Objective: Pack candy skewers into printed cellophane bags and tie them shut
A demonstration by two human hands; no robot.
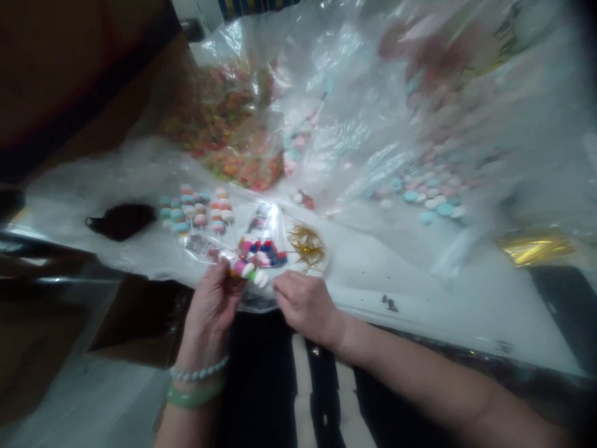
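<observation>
My left hand (217, 295) is closed round one end of a candy skewer (249, 272) with pink, green and white pieces. Just past its white end, my right hand (303, 302) makes a pinch, and what lies between those fingers is hidden. Beneath and behind both hands is a clear plastic bag (268, 218) with a shiny print, close to red, blue and pink candies (265, 252). Gold twist ties (306, 244) lie in a loose bunch beyond my right hand. Motion blur softens the details.
Several pastel marshmallow skewers (196, 208) lie at the left, near a dark flat object (122, 222). Behind stand large plastic bags of orange-red gummies (242, 152) and pastel candies (436, 196). Gold foil (536, 247) rests at the right; a cardboard box (135, 323) is below left.
</observation>
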